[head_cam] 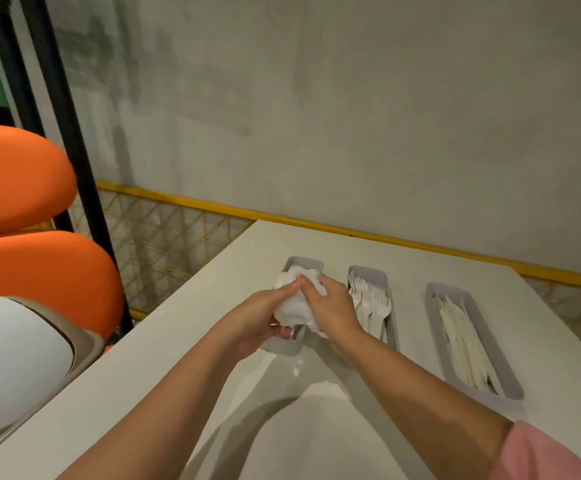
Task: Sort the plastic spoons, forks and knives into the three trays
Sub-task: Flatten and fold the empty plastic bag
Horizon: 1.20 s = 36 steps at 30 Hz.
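— grey wall, yellow rail, white table pushed up to them. what's in hand?

— a white bundle, by the rounded ends probably spoons, though they're too bunched to be sure. it's held just above the left tray. the left hand is curled round its near end and the right hand wraps it from the other side, so both are gripping it.

— so which step is this?

— i'd judge it's the spoons going into their tray. the next move calls for lining the bundle up with the tray's length, lowering it between the walls and letting go with both hands so the handles lie flat and don't spill over the rim.

— and the other trays?

— the middle tray, just beside the right hand, holds forks, tines toward the wall. the right tray, well apart, holds long flat pieces that look like knives. the hands hide what the left tray holds. with two kinds already sorted, it reads as a late step.

— anything further out?

— orange chairs stacked at the left, with a white-lidded bin below them.
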Available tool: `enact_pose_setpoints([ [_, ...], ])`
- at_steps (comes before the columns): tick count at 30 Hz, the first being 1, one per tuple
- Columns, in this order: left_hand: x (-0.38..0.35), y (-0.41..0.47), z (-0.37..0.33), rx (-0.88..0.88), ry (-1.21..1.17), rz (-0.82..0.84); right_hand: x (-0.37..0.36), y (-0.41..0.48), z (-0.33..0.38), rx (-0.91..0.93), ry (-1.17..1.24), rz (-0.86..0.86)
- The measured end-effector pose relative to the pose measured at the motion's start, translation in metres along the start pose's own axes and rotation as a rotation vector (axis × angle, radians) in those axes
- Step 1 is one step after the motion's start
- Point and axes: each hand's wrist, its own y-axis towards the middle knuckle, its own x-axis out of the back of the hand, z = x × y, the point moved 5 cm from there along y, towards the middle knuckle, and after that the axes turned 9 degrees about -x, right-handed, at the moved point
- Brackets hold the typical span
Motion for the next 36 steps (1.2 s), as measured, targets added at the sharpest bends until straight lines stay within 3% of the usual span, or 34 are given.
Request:
enact_pose_setpoints([
  [6, 0.042, 0.015, -0.038, -0.083, 0.067, -0.141, -0.030, 0.024, 0.040, -0.037, 0.016, 0.211],
  [14, 0.120, -0.011, -0.109, -0.052, 0.222, -0.245, -0.068, 0.023, 0.111, -0.147, 0.139, 0.745],
  [19, 0.150, -0.042, -0.149, -0.082, 0.370, -0.188, -0.102, 0.019, 0.140, -0.106, 0.053, 0.843],
  [23, 0.187, -0.079, -0.164, 0.077, 0.646, -0.168, -0.152, -0.002, 0.162, -0.090, -0.036, 1.006],
  [26, 0.214, -0.111, -0.165, 0.180, 0.776, -0.268, -0.195, -0.023, 0.166, -0.080, -0.105, 1.108],
  [32, 0.262, -0.168, -0.139, 0.367, 0.970, -0.356, -0.272, -0.059, 0.153, -0.016, -0.246, 1.149],
  [36, 0.274, -0.179, -0.110, 0.515, 1.184, -0.275, -0.305, -0.069, 0.141, 0.101, -0.375, 1.029],
])
